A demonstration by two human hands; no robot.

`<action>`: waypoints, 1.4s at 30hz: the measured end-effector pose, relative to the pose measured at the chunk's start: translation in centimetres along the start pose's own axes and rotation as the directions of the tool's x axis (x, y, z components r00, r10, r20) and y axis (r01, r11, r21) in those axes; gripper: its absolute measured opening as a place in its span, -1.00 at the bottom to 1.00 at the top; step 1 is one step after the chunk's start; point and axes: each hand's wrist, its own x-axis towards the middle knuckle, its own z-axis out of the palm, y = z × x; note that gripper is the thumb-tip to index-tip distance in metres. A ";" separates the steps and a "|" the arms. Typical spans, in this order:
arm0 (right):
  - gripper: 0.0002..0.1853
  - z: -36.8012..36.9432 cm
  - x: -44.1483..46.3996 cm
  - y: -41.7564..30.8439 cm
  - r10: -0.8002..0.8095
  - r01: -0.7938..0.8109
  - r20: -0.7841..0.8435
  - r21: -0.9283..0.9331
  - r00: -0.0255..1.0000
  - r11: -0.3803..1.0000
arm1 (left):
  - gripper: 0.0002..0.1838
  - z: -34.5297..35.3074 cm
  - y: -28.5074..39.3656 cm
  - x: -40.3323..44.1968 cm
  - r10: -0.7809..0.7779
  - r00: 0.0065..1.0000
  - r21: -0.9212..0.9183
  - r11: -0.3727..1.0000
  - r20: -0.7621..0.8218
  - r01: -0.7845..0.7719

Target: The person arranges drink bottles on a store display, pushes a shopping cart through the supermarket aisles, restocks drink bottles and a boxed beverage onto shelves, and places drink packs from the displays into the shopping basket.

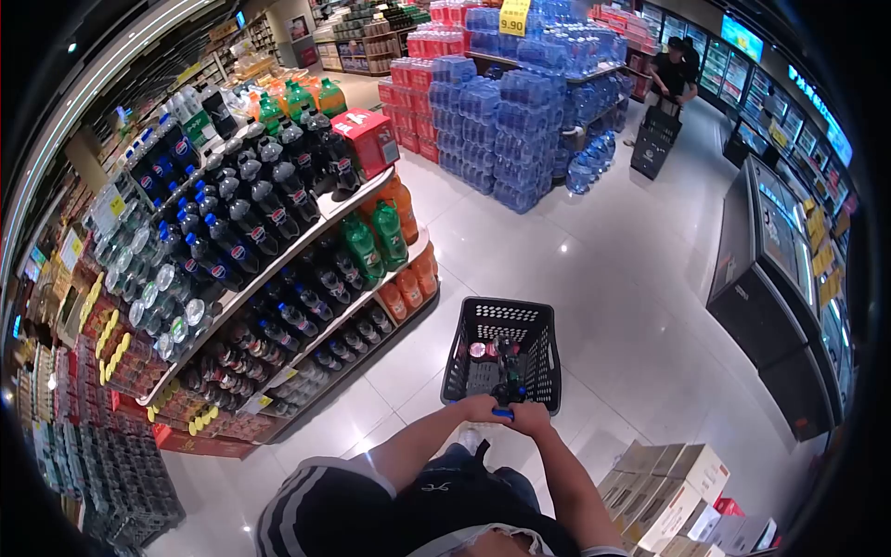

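Observation:
My left hand [479, 408] is closed around the blue handle [503, 413] of a black rolling shopping basket [456, 357]. Close beside it, my right hand [530, 419] grips the same handle. The basket stands on the floor in front of me, its walls full of holes. Inside lie a few dark bottles [509, 357] and a small item with a round pink-and-white end [478, 350]; their exact kinds are hard to make out.
A drinks shelf [320, 215] with cola bottles [243, 209] curves along my left. Stacked blue water packs [497, 130] stand ahead. Freezer cabinets [756, 269] line the right, and cartons [664, 487] sit near my right side. A person [670, 74] stands farther off with another basket [655, 139].

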 end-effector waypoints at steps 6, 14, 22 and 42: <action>-0.60 -4.0 6.3 3.0 0.014 -0.013 0.082 -0.015 0.997 1.000 | -0.17 -5.7 -1.9 4.7 -0.051 0.999 -0.013 0.999 0.001 0.051; -0.56 -7.8 17.3 8.6 -0.087 0.087 0.064 0.004 0.994 0.996 | -0.20 -15.6 -4.8 11.3 -0.045 0.999 -0.038 0.998 -0.017 0.044; -0.63 -14.2 30.3 15.2 -0.174 0.181 -0.084 0.081 0.981 0.980 | -0.28 -25.3 -7.2 18.7 -0.220 0.901 0.049 0.965 -0.373 0.256; -0.59 -25.6 53.7 25.3 -0.427 0.432 0.108 -0.026 0.898 0.902 | -0.35 -43.2 -15.9 33.1 -0.360 0.930 -0.381 0.872 -0.075 0.307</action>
